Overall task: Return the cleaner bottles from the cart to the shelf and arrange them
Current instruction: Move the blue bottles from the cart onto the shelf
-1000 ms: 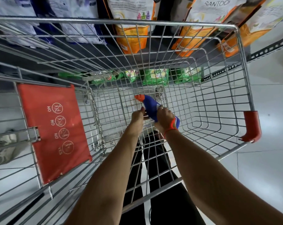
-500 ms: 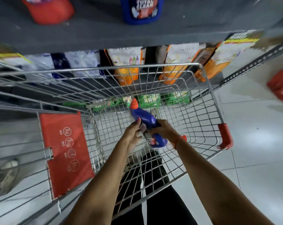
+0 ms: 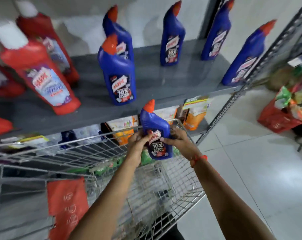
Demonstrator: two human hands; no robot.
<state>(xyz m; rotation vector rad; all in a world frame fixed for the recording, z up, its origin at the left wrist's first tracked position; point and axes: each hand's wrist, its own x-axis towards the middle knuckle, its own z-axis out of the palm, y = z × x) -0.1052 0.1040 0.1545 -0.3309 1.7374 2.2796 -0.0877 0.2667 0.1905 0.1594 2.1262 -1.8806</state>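
I hold a blue cleaner bottle (image 3: 156, 134) with an orange cap upright, above the far end of the wire cart (image 3: 112, 170) and just below the front edge of the grey shelf (image 3: 155, 84). My left hand (image 3: 138, 141) grips its left side and my right hand (image 3: 178, 138) its right side. Several matching blue bottles stand on the shelf, the nearest one (image 3: 118, 73) at the middle front. Red cleaner bottles (image 3: 43, 75) with white caps stand on the shelf's left part.
A red flap (image 3: 67, 207) hangs on the cart's child seat at lower left. Pouches in orange and white (image 3: 193, 115) fill the lower shelf behind the cart. A slotted metal upright (image 3: 250, 78) bounds the shelf on the right. A red basket of goods (image 3: 285, 111) sits on the tiled floor.
Both hands have lifted the blue bottle out of the cart's bottom and turned it upright near the shelf edge. My view has tilted up, so the cleaner shelf now shows.
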